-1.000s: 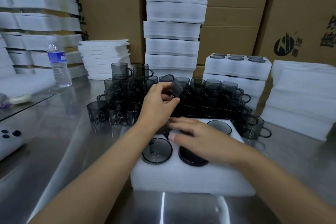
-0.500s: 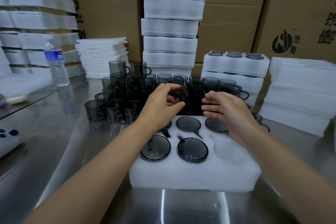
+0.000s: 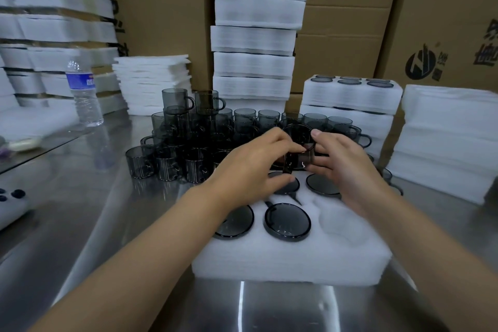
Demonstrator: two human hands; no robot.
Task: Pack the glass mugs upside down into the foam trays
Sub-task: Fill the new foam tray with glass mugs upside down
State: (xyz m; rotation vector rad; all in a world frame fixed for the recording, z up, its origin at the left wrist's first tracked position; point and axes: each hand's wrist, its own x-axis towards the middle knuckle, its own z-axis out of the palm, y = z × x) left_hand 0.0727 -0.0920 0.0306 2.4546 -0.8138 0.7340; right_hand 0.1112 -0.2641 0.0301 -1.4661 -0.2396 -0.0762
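Observation:
A white foam tray (image 3: 291, 259) lies on the steel table in front of me. Several smoked-glass mugs sit upside down in its holes, among them one at the near middle (image 3: 287, 222). The near right hole (image 3: 340, 219) holds nothing. Above the tray's far row, both hands hold one tilted glass mug (image 3: 299, 151). My left hand (image 3: 250, 167) pinches its left side and my right hand (image 3: 342, 162) grips its right side. A crowd of loose mugs (image 3: 188, 140) stands behind the tray.
A tall stack of foam trays (image 3: 256, 35) rises behind the mugs. Packed trays (image 3: 350, 105) are stacked at the right, with foam sheets (image 3: 447, 137) beside them. A water bottle (image 3: 85, 94) stands at the left. Cardboard boxes line the back.
My right hand left the tray's near side and rose to the mug that my left hand lifted from the pile. Both hands now hold it closer over the tray.

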